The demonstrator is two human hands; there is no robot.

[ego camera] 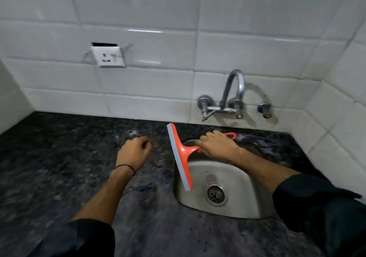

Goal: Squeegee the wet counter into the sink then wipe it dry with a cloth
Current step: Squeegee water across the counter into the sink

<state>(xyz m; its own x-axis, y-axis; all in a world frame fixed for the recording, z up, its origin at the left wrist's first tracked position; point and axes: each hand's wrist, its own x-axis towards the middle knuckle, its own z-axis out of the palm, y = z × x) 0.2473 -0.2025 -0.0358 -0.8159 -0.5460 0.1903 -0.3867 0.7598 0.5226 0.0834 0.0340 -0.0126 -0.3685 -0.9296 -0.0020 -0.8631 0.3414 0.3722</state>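
Right hand (215,145) grips squeegee (181,155) over sink (243,179).

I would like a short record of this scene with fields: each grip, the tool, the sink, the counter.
right grip: holds the handle of the orange plastic squeegee
left grip: curled, holds nothing, over the dark speckled stone counter
squeegee blade: grey, along the left rim of the steel sink
chrome wall tap: behind the sink

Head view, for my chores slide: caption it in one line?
Right hand grips an orange squeegee at the sink's left rim; left hand curled over the dark counter.
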